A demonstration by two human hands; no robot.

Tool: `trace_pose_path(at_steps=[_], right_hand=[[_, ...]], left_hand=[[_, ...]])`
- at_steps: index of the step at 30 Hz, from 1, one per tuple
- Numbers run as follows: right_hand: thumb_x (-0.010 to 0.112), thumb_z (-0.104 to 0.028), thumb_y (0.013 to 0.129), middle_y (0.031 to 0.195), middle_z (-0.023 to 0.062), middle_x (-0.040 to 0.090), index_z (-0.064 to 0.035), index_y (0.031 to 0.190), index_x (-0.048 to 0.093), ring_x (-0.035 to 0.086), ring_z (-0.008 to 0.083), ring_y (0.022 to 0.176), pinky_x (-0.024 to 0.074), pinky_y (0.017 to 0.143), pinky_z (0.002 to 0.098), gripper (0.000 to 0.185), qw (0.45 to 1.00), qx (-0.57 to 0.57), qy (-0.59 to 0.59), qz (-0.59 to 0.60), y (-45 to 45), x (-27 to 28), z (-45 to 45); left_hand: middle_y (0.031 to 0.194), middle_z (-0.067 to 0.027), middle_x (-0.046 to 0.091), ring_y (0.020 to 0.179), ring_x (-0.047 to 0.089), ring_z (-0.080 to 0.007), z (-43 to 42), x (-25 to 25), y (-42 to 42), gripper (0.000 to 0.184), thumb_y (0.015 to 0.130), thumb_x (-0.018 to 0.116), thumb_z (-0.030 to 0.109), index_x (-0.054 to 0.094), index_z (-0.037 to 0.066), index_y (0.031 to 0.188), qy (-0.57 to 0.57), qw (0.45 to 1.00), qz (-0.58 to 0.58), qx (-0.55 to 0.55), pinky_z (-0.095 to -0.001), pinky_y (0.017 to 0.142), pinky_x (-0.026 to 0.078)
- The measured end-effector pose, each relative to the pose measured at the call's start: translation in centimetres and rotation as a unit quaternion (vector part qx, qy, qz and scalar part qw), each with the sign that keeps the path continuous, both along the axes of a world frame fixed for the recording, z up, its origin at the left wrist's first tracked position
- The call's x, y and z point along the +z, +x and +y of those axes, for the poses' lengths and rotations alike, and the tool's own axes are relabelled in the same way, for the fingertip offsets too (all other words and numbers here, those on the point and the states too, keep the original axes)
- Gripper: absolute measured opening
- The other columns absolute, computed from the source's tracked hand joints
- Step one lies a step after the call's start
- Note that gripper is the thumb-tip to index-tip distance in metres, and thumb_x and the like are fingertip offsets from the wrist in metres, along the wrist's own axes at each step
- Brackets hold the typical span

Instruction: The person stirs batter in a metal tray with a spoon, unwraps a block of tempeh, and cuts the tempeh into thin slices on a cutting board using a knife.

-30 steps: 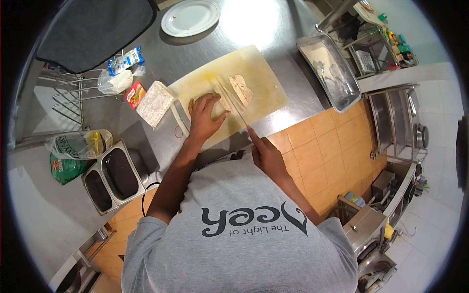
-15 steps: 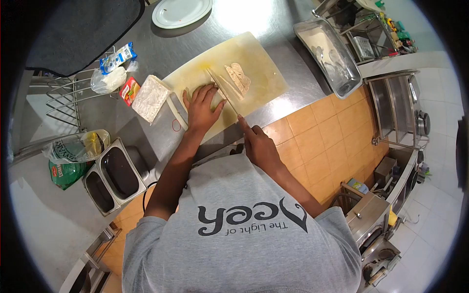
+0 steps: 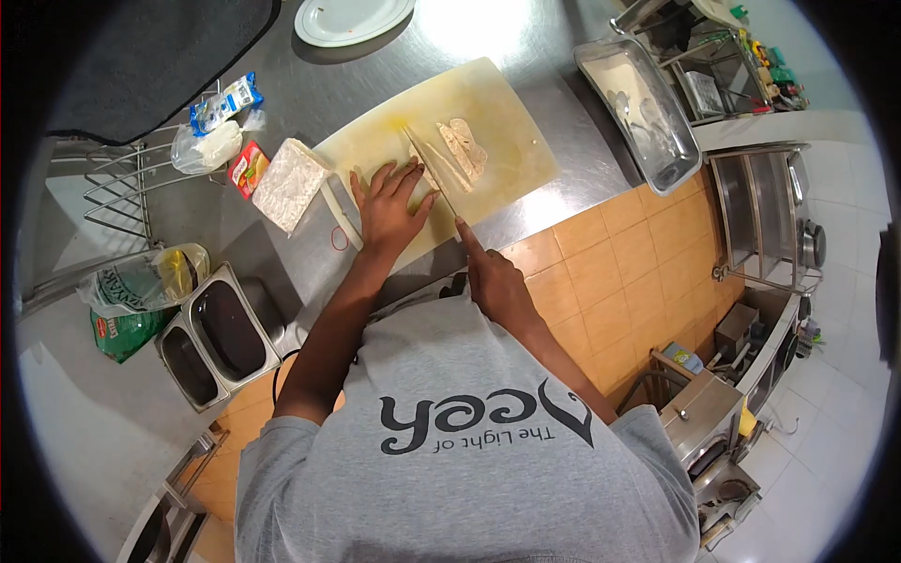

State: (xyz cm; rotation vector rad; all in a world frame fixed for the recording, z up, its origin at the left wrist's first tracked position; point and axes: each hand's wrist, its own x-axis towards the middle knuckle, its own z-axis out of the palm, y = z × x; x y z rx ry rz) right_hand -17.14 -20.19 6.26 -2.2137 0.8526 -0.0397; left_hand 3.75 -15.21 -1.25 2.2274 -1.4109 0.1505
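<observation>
On the pale cutting board [image 3: 511, 113], my left hand [image 3: 392, 208] holds down a piece of tempeh, its thumb and fingertips beside the knife. The hand covers most of that piece. My right hand [image 3: 496, 280] grips the handle of a long knife [image 3: 434, 176], index finger stretched along it. The blade lies across the board close to my left fingertips. Just beyond the blade, thin cut tempeh slices [image 3: 463, 150] rest on the board. A whitish tempeh block [image 3: 291, 186] sits off the board's left edge, by a pale curved strip [image 3: 340, 214].
A white plate [image 3: 352, 21] stands at the back of the steel table [image 3: 310, 103]. At right is a metal tray [image 3: 648, 117] with pale contents. Left are a red packet [image 3: 249, 169], a blue-white packet [image 3: 225, 103], a wire rack [image 3: 117, 192] and steel containers [image 3: 230, 324].
The view has shifted slightly. The farther slice looks a little more apart from the strip beside the blade. Both hands keep nearly the same place and hold.
</observation>
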Motion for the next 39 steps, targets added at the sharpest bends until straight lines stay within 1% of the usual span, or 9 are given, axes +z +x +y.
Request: trace_pose_path(at_steps=[5, 11, 16, 23, 26, 29, 34, 37, 39], right_hand=[[0.051, -0.008, 0.095, 0.080, 0.0277, 0.062, -0.0263, 0.156, 0.027, 0.064, 0.0465, 0.071, 0.0524, 0.065, 0.0552, 0.068, 1.000, -0.001, 0.010, 0.021, 0.7, -0.2, -0.5], [0.053, -0.007, 0.094, 0.083, 0.0271, 0.064, -0.0252, 0.155, 0.029, 0.063, 0.0457, 0.073, 0.0517, 0.067, 0.0533, 0.068, 0.998, -0.006, 0.032, -0.058, 0.2, -1.5, -0.9], [0.052, -0.005, 0.094, 0.086, 0.0260, 0.064, -0.0230, 0.155, 0.030, 0.063, 0.0446, 0.076, 0.0507, 0.067, 0.0523, 0.067, 0.999, 0.001, 0.036, -0.037, -2.6, -0.9, -0.1], [0.051, -0.006, 0.094, 0.086, 0.0245, 0.061, -0.0234, 0.155, 0.030, 0.063, 0.0445, 0.075, 0.0508, 0.066, 0.0520, 0.066, 0.999, 0.012, -0.008, -0.036, -1.2, -1.4, -1.6], [0.051, -0.006, 0.094, 0.086, 0.0238, 0.062, -0.0232, 0.154, 0.030, 0.063, 0.0444, 0.074, 0.0516, 0.066, 0.0518, 0.066, 0.999, 0.015, 0.016, -0.040, -2.4, -0.7, -1.2], [0.051, -0.006, 0.094, 0.085, 0.0240, 0.062, -0.0221, 0.154, 0.031, 0.063, 0.0447, 0.074, 0.0521, 0.066, 0.0514, 0.065, 0.999, 0.032, -0.001, 0.002, -4.4, -0.8, -1.1], [0.053, -0.007, 0.094, 0.081, 0.0239, 0.063, -0.0244, 0.154, 0.031, 0.064, 0.0436, 0.073, 0.0521, 0.064, 0.0505, 0.066, 0.999, 0.027, -0.019, -0.040, -0.9, -0.3, -2.2], [0.054, -0.008, 0.094, 0.080, 0.0236, 0.062, -0.0261, 0.154, 0.031, 0.064, 0.0429, 0.072, 0.0520, 0.064, 0.0506, 0.067, 0.999, 0.025, -0.022, -0.039, -1.7, -0.8, -2.2], [0.054, -0.008, 0.094, 0.080, 0.0234, 0.062, -0.0267, 0.154, 0.031, 0.064, 0.0427, 0.072, 0.0519, 0.064, 0.0511, 0.067, 0.999, 0.027, -0.015, -0.024, -3.5, -0.8, -1.6]], left_hand=[[0.130, 0.0064, 0.065, 0.129, 0.050, -0.0207, -0.1, 0.3, -0.1, 0.040, 0.084, 0.074, 0.040, 0.071, 0.017, 0.117, -0.008, 1.000, 0.002, 0.000, -0.0618, 0.116, 0.012], [0.130, 0.0055, 0.065, 0.128, 0.051, -0.0221, -0.1, 0.2, -0.4, 0.040, 0.083, 0.075, 0.038, 0.072, 0.017, 0.117, -0.018, 1.000, -0.004, -0.007, -0.0617, 0.116, 0.015], [0.132, 0.0048, 0.063, 0.129, 0.051, -0.0227, 0.0, 0.6, -0.4, 0.043, 0.083, 0.075, 0.038, 0.070, 0.016, 0.120, -0.012, 1.000, -0.007, -0.002, -0.0621, 0.115, 0.016], [0.134, 0.0045, 0.062, 0.130, 0.050, -0.0233, 0.1, 0.3, -0.5, 0.044, 0.085, 0.073, 0.038, 0.069, 0.017, 0.122, -0.010, 1.000, -0.007, -0.010, -0.0637, 0.114, 0.015], [0.134, 0.0047, 0.062, 0.130, 0.050, -0.0230, 0.1, 0.3, -0.2, 0.044, 0.085, 0.073, 0.039, 0.069, 0.017, 0.122, -0.010, 1.000, -0.004, -0.006, -0.0641, 0.115, 0.015], [0.134, 0.0050, 0.062, 0.131, 0.049, -0.0224, 0.1, 0.4, -0.4, 0.044, 0.085, 0.073, 0.039, 0.069, 0.017, 0.122, -0.005, 1.000, 0.002, 0.001, -0.0642, 0.115, 0.014], [0.133, 0.0056, 0.062, 0.131, 0.049, -0.0216, 0.1, 0.2, -0.3, 0.042, 0.085, 0.072, 0.038, 0.069, 0.018, 0.122, 0.003, 1.000, -0.012, 0.001, -0.0642, 0.115, 0.013], [0.135, 0.0055, 0.061, 0.132, 0.047, -0.0222, 0.1, 0.0, -0.2, 0.043, 0.087, 0.068, 0.039, 0.068, 0.017, 0.124, -0.006, 1.000, -0.002, -0.004, -0.0695, 0.113, 0.013], [0.135, 0.0056, 0.061, 0.131, 0.047, -0.0220, 0.1, 0.0, -0.2, 0.041, 0.088, 0.068, 0.038, 0.068, 0.017, 0.124, -0.001, 1.000, 0.004, -0.006, -0.0696, 0.113, 0.013]])
